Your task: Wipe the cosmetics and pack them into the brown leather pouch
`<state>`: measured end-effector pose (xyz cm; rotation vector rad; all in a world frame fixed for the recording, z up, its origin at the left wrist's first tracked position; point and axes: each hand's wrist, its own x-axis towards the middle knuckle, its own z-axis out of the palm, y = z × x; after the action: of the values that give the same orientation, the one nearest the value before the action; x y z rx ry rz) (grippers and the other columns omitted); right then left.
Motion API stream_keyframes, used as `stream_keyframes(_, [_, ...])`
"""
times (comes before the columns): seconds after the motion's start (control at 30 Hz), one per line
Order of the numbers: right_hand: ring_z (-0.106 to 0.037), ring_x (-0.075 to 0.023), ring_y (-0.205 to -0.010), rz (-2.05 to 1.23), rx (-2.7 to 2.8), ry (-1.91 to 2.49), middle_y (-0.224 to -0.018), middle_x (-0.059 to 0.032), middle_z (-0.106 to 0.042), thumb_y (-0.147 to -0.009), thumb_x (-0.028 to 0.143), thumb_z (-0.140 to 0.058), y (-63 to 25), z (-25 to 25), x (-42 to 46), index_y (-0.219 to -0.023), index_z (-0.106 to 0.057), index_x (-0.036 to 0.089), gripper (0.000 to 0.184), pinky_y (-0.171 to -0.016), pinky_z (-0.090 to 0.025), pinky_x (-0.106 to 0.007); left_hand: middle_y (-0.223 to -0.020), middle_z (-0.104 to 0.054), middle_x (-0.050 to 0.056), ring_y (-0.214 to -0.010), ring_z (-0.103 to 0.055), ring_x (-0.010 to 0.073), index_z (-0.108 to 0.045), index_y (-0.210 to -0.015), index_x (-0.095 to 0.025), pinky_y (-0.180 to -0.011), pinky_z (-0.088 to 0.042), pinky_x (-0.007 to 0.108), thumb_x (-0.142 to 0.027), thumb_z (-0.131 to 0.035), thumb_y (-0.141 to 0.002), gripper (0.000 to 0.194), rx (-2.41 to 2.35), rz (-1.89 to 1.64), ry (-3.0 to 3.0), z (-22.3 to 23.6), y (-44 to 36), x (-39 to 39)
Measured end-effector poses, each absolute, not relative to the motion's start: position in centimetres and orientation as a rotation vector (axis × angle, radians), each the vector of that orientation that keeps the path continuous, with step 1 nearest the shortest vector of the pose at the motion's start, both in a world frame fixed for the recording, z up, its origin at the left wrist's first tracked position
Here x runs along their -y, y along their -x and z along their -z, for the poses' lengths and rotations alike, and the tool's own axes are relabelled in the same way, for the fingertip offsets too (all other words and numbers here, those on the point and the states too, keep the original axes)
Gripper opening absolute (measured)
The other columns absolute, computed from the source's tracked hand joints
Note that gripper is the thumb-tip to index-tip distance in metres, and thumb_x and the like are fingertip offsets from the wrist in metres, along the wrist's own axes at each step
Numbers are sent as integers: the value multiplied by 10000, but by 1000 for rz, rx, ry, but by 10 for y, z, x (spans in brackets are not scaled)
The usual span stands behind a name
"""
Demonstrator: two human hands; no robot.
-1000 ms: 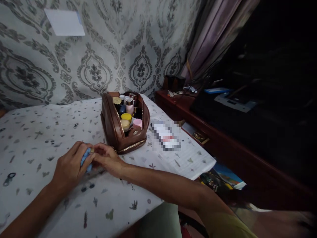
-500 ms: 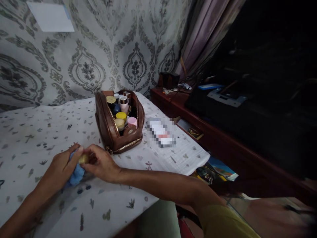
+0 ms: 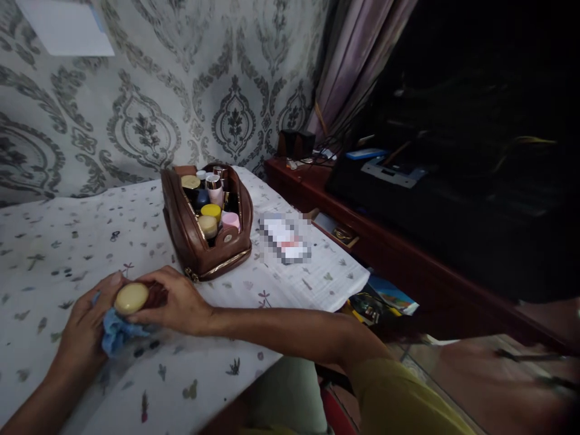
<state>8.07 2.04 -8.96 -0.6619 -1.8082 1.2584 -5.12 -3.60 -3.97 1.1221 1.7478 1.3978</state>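
My right hand (image 3: 179, 301) grips a small round jar with a cream-yellow lid (image 3: 132, 298), its lid facing up toward me. My left hand (image 3: 88, 320) is closed around a crumpled blue cloth (image 3: 118, 332) pressed near the jar's left side. Both hands are just above the patterned tablecloth. Behind them, an unzipped brown toiletry bag (image 3: 217, 263) stands on the table. Inside it are several cosmetic containers, among them a yellow-lidded jar (image 3: 211, 212), a pink-lidded jar (image 3: 231, 222), a beige-lidded jar (image 3: 208, 227) and a pale pink bottle (image 3: 214, 192).
A blurred-out phone-like object (image 3: 285, 238) lies right of the bag. The white printed tablecloth (image 3: 312, 290) ends near a dark red cabinet (image 3: 294, 181) with a partly open drawer (image 3: 335, 229). A large dark screen-like surface (image 3: 475, 151) rises at the right. Patterned wallpaper (image 3: 145, 121) covers the wall behind.
The jar has turned so its lid now shows upward, and it sits more in my right hand. The blue cloth hangs lower beneath it. The whole view has shifted slightly.
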Motion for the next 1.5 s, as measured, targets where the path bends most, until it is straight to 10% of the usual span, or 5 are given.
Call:
stream_keyframes(0.37, [-619, -159, -861, -1719, 1486, 512, -947, -1, -652, -699, 451, -827, -82, 79, -16, -964, -598, 212, 425, -702, -509, -261, -621, -485, -29, -590, -451, 125, -534, -684, -203, -534, -400, 237, -627, -560, -886, 470, -1797, -1410, -1469, 43, 62, 30])
stream_keyframes(0.67, [-577, -156, -770, -1596, 1570, 694, -818, 30, -592, -657, 359, -767, -80, 81, -18, -904, -501, 226, 386, -665, -466, -268, -932, -650, 33, -767, -612, 167, -561, -1164, -211, -704, -508, 284, -512, -385, -1003, 384, -1708, -1312, -1937, 48, 75, 41])
stream_keyframes(0.8, [-529, -146, -714, -1454, 1695, 725, -785, 36, -569, -668, 329, -716, -83, 81, -17, -887, -516, 216, 317, -648, -424, -270, -1028, -676, 66, -934, -647, 217, -588, -1110, -203, -832, -502, 330, -435, -448, -971, 304, -1710, -966, -2284, 51, 74, 41])
stream_keyframes(1.13, [-532, -166, -763, -1040, 1926, 761, -822, 18, -545, -733, 221, -629, -87, 77, -12, -838, -503, 224, 164, -730, -442, -297, -682, -561, -41, -610, -546, 160, -480, -885, -237, -623, -410, 283, -454, -389, -964, 249, -1842, -912, -2047, 49, 65, 42])
stream_keyframes(1.5, [-580, -167, -803, -1201, 1819, 714, -947, -7, -604, -745, 241, -718, -86, 80, -13, -1090, -548, 221, 386, -752, -485, -310, -616, -452, -56, -587, -456, 133, -457, -777, -225, -593, -374, 256, -488, -375, -993, 350, -1728, -1165, -1712, 51, 64, 37])
